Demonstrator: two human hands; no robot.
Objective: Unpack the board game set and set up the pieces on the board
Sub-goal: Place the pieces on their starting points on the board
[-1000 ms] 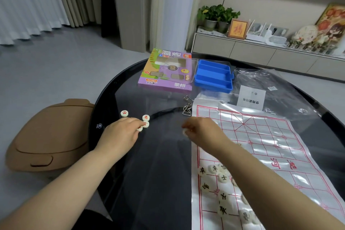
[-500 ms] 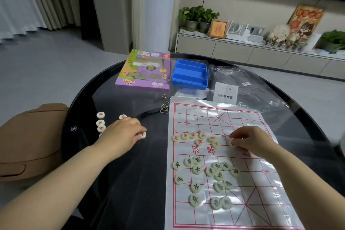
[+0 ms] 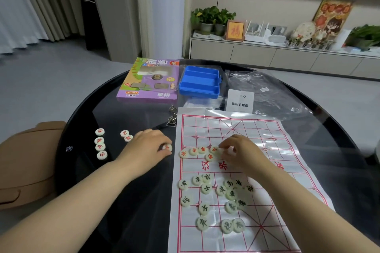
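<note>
A white paper board with a red grid lies on the round black glass table. Several white discs with black characters lie scattered on its near half. Several red-character discs sit in a loose row near the board's middle line. More red-character discs lie on the glass to the left. My left hand pinches a red-character disc just left of the board. My right hand has its fingers curled over the right end of the red row, pinching a disc there.
The purple game box and a blue plastic tray stand at the table's far side. A clear plastic bag, a white leaflet and metal clips lie behind the board. A tan seat stands left of the table.
My right hand has moved left along the board's middle to the row of red discs. My left hand has shifted right towards the board's edge with a disc in its fingers.
</note>
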